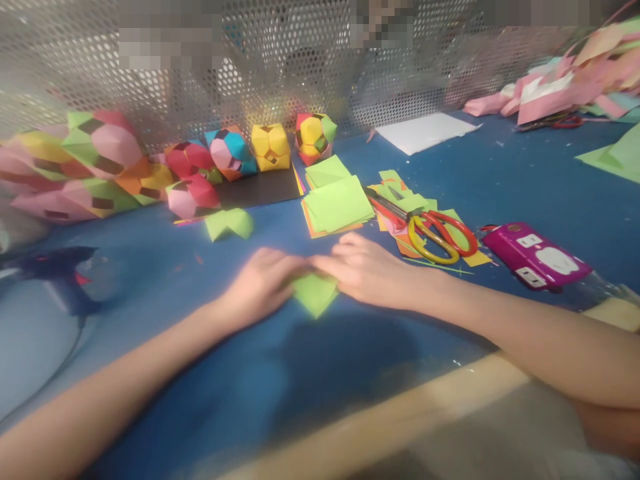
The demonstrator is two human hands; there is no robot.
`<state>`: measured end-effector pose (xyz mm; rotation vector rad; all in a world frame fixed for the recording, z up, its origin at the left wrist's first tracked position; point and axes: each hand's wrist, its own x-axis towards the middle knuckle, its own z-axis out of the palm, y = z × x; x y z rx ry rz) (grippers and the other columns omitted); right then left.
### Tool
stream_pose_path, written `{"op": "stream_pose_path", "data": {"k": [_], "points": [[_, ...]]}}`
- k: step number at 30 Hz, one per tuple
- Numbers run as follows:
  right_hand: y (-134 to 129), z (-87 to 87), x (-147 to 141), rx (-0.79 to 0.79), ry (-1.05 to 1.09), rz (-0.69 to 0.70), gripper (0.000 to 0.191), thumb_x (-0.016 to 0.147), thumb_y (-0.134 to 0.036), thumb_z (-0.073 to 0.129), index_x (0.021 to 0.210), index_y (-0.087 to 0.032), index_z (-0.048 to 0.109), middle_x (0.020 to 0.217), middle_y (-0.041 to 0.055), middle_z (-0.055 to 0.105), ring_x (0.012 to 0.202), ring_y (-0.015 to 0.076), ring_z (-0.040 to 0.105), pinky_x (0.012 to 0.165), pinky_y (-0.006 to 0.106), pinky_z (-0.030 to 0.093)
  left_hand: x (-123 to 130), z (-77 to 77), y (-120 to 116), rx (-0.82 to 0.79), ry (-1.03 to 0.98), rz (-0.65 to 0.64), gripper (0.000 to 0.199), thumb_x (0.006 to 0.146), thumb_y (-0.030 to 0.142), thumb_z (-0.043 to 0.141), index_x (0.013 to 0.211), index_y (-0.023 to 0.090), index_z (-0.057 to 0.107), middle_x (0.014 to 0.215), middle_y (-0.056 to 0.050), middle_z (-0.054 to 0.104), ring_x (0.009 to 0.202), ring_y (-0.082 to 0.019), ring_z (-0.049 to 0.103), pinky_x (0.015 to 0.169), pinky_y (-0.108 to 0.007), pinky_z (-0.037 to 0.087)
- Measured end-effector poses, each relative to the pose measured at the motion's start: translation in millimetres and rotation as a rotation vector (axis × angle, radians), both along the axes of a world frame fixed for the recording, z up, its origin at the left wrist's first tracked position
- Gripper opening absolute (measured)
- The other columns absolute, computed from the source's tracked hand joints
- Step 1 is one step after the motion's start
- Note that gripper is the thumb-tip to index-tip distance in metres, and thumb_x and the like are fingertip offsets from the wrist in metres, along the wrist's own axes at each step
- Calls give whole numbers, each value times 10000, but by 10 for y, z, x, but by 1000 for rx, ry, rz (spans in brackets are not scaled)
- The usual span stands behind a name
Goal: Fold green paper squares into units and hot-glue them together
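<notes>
"Starting from what?"
"From the green paper [315, 297], near the middle of the blue table [215, 390], with one corner toward six o'clock; pinched along its far edge by the left hand [267, 279] at ten and the right hand [359, 270] at two; both close together, too blurred for making out the thumbs; impossible to say whether touching the table or just above."
"And the step in hand, judging by that?"
"Probably folding, or pressing a crease along the far edge; apparently not finished."
"Then calling for what next?"
"Most likely for lining up the edges, holding one side steady and running a finger firmly along the fold."
"And further out, clock centred on the paper?"
"Toward half past twelve, a stack of sheets [337, 205], green on top; at ten, a folded green piece [230, 225]; at two, scissors [412, 217] with red and yellow handles, lying over paper scraps [423, 202]; near three, a purple plug box [535, 252]; at nine, well apart, a glue gun [63, 265]."
"Farthest off?"
"Toward half past eleven, a yellow paper ball [271, 145] beside others; at one, a white sheet [425, 132]; behind, a mesh screen [320, 73]."
</notes>
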<state>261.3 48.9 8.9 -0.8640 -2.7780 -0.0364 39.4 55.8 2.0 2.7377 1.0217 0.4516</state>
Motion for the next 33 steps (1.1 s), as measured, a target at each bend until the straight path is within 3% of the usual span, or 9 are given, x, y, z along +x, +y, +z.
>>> {"op": "stream_pose_path", "data": {"k": [3,6,9,13,18,20,24,28,33], "points": [[-15,130,49,-37,-91,-41,277,829,-90,423,1035,-97,607,725,85,632,710,189,538,752,316,340,-35,25,19,61,78,-54,245,820,148,440,1025,159,575,902,-85,659,830,-198,587,779,-355,439],[-5,155,74,-114,-53,-82,254,825,-100,457,1015,-125,624,785,84,658,753,185,561,780,314,362,-33,33,-1,35,41,-33,271,810,135,453,1060,153,555,920,-83,662,848,-196,584,800,-360,443],[25,85,64,-201,180,-161,315,815,-93,476,1103,-141,595,900,76,690,844,183,596,824,323,398,3,22,-47,-71,-74,57,306,781,137,498,1084,160,536,961,-68,659,869,-181,592,797,-330,461],[42,19,12,-412,584,-304,360,814,-144,509,1174,-152,533,1032,74,681,951,165,612,851,309,450,48,-21,-70,-247,-237,284,204,796,221,518,991,174,557,855,-23,649,726,-144,596,665,-275,481],[56,-24,-73,-574,860,-492,578,733,-250,614,1258,-147,397,1235,148,546,989,193,591,802,347,501,65,-85,-33,-361,-503,449,251,765,243,561,1004,165,563,894,-49,663,792,-186,613,692,-324,502],[70,-63,-102,-698,902,-531,615,729,-238,597,1284,-129,356,1186,149,553,897,170,607,740,323,517,82,-83,-39,-435,-597,457,310,751,223,579,1055,164,558,961,-62,663,849,-196,619,744,-341,504],[78,-114,-132,-846,948,-495,572,720,-157,553,1265,-117,386,901,46,610,757,134,592,688,290,502,126,-59,-84,-633,-769,466,374,734,242,623,1092,160,551,969,-65,666,831,-190,625,772,-350,504],[59,-77,-128,-882,1031,-459,547,706,-149,562,1236,-124,428,760,-12,578,665,114,553,619,257,467,161,-58,-101,-791,-988,484,358,696,240,663,1032,145,585,922,-71,681,819,-202,637,749,-343,508],[52,-55,-134,-861,1056,-472,519,694,-155,574,1199,-122,460,790,1,610,658,115,557,603,257,460,230,-11,-120,-1008,-1176,425,294,707,173,647,994,150,587,935,-70,685,832,-203,654,761,-349,509]]}}
